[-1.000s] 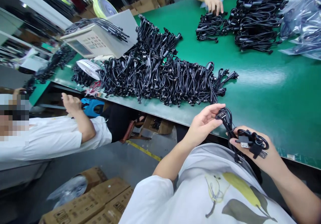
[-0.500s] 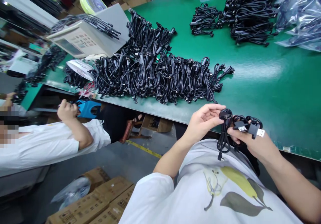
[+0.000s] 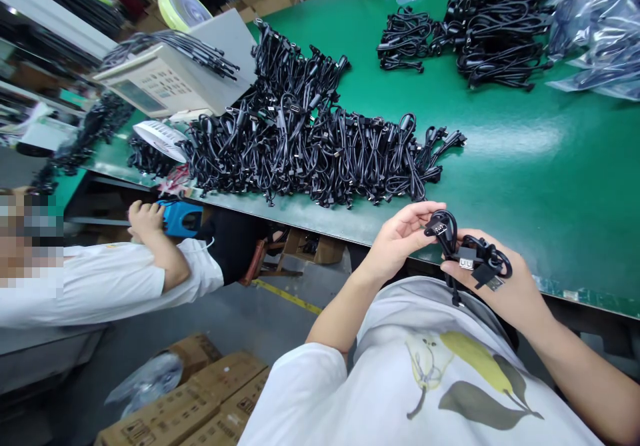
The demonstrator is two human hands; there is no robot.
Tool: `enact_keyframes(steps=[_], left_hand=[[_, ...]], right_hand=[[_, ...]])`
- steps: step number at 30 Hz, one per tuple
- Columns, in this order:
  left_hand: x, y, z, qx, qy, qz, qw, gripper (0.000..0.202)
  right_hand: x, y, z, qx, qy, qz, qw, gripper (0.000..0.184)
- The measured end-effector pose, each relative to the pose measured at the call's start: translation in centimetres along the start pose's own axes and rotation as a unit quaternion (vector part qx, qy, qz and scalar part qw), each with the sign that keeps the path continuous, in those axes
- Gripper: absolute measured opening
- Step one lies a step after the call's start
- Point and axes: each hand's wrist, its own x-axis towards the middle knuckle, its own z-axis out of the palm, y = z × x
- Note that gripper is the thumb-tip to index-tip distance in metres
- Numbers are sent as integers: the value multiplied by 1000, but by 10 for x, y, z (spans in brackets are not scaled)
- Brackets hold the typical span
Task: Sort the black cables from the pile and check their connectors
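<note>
Close to my body, over the table's front edge, my left hand (image 3: 401, 240) pinches the connector end of a black USB cable (image 3: 443, 225) between thumb and fingers. The cable is bundled in loops, and one end dangles below. Just to its right, my right hand (image 3: 505, 276) is closed around more bundled black cables (image 3: 483, 254), whose USB plugs stick out past the thumb. One plug shows a bare metal face. How many bundles the right palm holds is hidden. The two sets of cables touch or overlap between my hands.
A long heap of bundled black cables (image 3: 320, 153) lies along the green table (image 3: 515, 166). Stacked cables (image 3: 505, 29) and clear plastic bags (image 3: 595, 39) stand at the far right. A beige tester (image 3: 165, 79) stands left, near a seated co-worker (image 3: 115, 279). Cardboard boxes (image 3: 190, 393) sit on the floor.
My right hand has turned, so its plugs point differently and lie nearer the left hand's cable. My left hand has shifted slightly left. The co-worker's hand has moved right.
</note>
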Motion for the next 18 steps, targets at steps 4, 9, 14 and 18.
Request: enact_keyframes(steps=[4, 9, 14, 18], left_hand=[[1, -1, -1, -5, 0, -6, 1000, 58], [-1, -5, 0, -20, -21, -21, 999, 56], [-19, -12, 8, -86, -124, -112, 982, 45], [-33, -11, 16, -85, -131, -151, 976, 42]], right_hand=[[-7, 1, 0, -23, 5, -25, 999, 31], [-6, 3, -3, -3, 11, -23, 1000, 31], [16, 0, -13, 232, 91, 86, 965, 21], [24, -6, -17, 266, 133, 69, 952, 16]])
